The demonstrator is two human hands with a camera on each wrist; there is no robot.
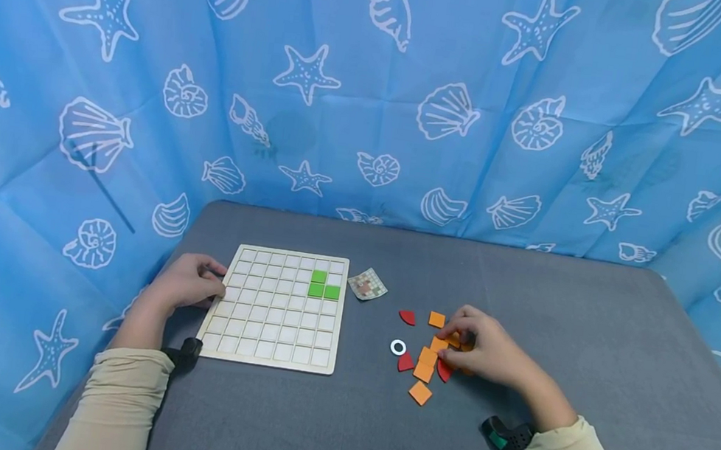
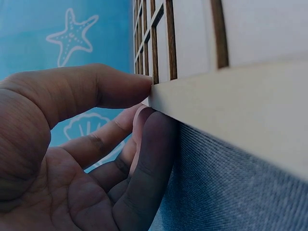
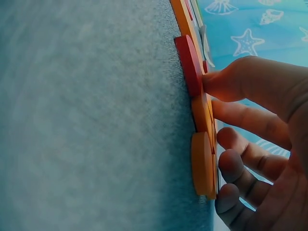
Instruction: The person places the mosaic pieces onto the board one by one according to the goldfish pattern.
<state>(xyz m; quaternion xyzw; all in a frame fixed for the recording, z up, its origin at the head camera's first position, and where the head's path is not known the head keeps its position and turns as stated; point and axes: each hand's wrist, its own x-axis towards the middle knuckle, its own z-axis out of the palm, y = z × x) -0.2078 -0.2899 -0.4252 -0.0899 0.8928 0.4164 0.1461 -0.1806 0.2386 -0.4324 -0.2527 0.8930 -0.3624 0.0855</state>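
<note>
The white grid board (image 1: 268, 362) lies on the grey table, with green squares (image 1: 319, 277) near its upper right corner. My left hand (image 1: 185, 284) is at its left edge; in the left wrist view the hand (image 2: 72, 144) pinches the board's rim (image 2: 231, 103), thumb on top and fingers beneath. To the right, my right hand (image 1: 486, 352) reaches over a loose group of orange squares (image 1: 423, 372). In the right wrist view its thumb and index finger (image 3: 250, 113) touch the pieces, slightly apart, beside a red piece (image 3: 189, 65). The palm partly hides the group in the head view.
A small patterned card (image 1: 367, 284) lies just right of the board. Red quarter-round pieces (image 1: 407, 317) and a white ring with a dark centre (image 1: 398, 347) lie left of the orange group. A blue curtain (image 1: 374, 108) hangs behind the table (image 1: 310, 434).
</note>
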